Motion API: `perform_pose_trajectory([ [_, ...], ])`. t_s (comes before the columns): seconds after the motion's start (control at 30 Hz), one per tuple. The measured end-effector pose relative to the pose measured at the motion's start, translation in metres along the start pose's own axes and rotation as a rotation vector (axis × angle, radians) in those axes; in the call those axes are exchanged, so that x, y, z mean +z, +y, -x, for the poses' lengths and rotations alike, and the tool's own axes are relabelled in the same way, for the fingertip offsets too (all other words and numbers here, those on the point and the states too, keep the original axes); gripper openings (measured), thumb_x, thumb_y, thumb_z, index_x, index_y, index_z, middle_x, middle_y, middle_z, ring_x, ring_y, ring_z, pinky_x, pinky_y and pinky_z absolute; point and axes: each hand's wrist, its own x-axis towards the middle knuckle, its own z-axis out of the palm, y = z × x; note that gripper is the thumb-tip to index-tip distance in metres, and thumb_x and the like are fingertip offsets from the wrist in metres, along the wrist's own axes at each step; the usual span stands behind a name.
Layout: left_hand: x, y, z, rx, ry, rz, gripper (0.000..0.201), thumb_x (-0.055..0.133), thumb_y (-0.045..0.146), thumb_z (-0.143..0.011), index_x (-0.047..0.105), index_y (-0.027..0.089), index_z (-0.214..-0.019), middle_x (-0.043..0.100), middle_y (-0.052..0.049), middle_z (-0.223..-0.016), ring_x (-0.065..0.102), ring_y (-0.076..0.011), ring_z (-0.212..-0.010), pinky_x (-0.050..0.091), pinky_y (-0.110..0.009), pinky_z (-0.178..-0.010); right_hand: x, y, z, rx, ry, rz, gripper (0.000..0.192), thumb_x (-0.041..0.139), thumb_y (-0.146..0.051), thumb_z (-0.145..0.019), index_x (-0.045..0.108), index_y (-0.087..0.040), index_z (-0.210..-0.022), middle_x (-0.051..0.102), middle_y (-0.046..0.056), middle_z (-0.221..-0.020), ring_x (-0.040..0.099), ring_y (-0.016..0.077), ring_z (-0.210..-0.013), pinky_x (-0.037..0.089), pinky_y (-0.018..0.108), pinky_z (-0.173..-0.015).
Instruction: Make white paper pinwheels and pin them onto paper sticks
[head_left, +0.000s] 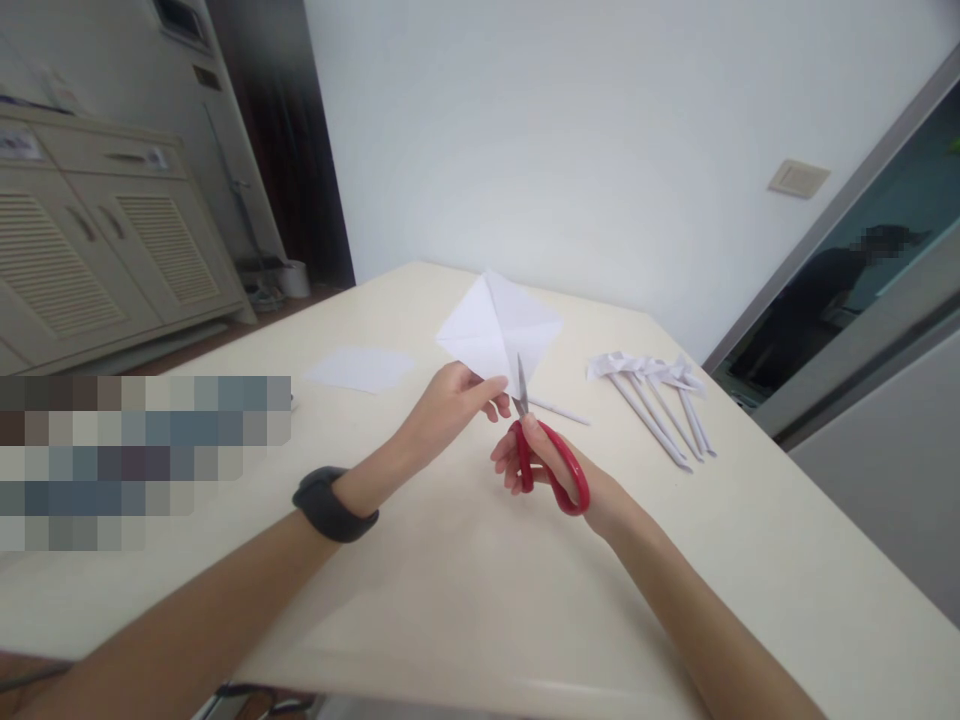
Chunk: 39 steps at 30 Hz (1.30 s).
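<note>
My left hand (469, 393) pinches the near corner of a creased white square of paper (499, 315), which is held up above the table with fold lines meeting near its middle. In my right hand (551, 460) is a pair of scissors (566, 480) with red handles, my thumb and fingers through the loops. Their blades point away from me and stand apart at the paper's near corner, close to my left fingertips. Whether the blades touch the paper I cannot tell. Behind my hands a thin white paper stick (559, 410) lies on the table, partly hidden.
Several paper pinwheels on rolled sticks (652, 400) lie at the right of the cream table (450, 600). A stack of white paper (360, 368) lies at the left. The wall (562, 150) rises behind the table. A person (810, 290) shows beyond the opening at the right.
</note>
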Motion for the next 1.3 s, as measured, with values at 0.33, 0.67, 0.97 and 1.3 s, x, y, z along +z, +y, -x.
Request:
perform_pose_trajectory([
  [0.33,-0.001,-0.0046,-0.0005,0.007,-0.011,-0.022,0.033,0.05,0.036,-0.081,0.063,0.013,-0.061,0.065,-0.005,-0.064,0.057,-0.0142,-0.061,0.046,-0.026,-0.064,-0.0013,0.0034,0.0002,-0.002,-0.041,-0.035,0.046,0.04,-0.059,-0.083,0.064,-0.019,-0.081,0.061,0.003,-0.074,0.052,0.0122,-0.061,0.04,0.027,-0.062],
  [0.67,-0.0016,-0.0057,-0.0002,0.016,-0.022,-0.003,0.034,0.049,0.037,-0.081,0.064,0.013,-0.062,0.066,-0.007,-0.066,0.059,-0.0152,-0.064,0.047,-0.027,-0.067,-0.0005,0.0023,0.0005,-0.004,-0.056,-0.055,0.049,0.038,-0.061,-0.083,0.064,-0.019,-0.082,0.06,0.003,-0.073,0.052,0.0124,-0.061,0.041,0.028,-0.065],
  [0.97,-0.0024,-0.0047,-0.0006,-0.001,-0.035,0.025,0.033,0.05,0.034,-0.081,0.063,0.011,-0.061,0.065,-0.006,-0.063,0.058,-0.0143,-0.061,0.047,-0.026,-0.065,-0.0027,0.0024,0.0017,-0.011,-0.087,-0.025,0.05,0.033,-0.058,-0.087,0.063,-0.018,-0.089,0.06,0.004,-0.077,0.05,0.012,-0.063,0.04,0.028,-0.065],
  [1.3,-0.0022,-0.0043,-0.0005,-0.027,-0.04,0.032,0.031,0.051,0.032,-0.081,0.062,0.011,-0.06,0.064,-0.005,-0.062,0.057,-0.0129,-0.061,0.047,-0.025,-0.065,-0.0023,0.0046,-0.0004,-0.013,-0.091,0.02,0.05,0.029,-0.054,-0.09,0.063,-0.018,-0.09,0.059,0.004,-0.075,0.05,0.0113,-0.062,0.038,0.027,-0.062],
])
